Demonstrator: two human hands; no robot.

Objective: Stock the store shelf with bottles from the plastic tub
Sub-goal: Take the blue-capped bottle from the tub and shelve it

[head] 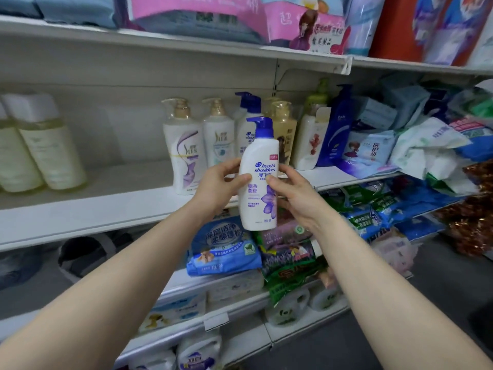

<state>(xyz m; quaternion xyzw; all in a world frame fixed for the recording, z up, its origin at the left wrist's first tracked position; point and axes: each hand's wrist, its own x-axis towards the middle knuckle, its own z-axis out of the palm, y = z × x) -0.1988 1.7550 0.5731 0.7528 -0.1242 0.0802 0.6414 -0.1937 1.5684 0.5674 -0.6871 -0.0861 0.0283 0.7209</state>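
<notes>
I hold a white shampoo bottle point(259, 177) with a blue pump top and a purple flower label upright in front of the white store shelf point(106, 206). My left hand point(220, 186) grips its left side, thumb across the label. My right hand point(292, 194) grips its right side, thumb on the front. Behind it on the shelf stand several pump bottles: two white ones with gold pumps point(184, 153), a matching blue-topped white bottle point(246, 129), an amber one point(285, 134) and a dark blue one point(336, 132). The plastic tub is out of view.
Two pale yellow bottles point(40, 153) stand at the shelf's far left, with bare shelf between them and the pump bottles. Soft packs point(416, 145) pile up on the right. Blue and green bags point(226, 249) fill the shelf below. Boxes point(213, 17) sit above.
</notes>
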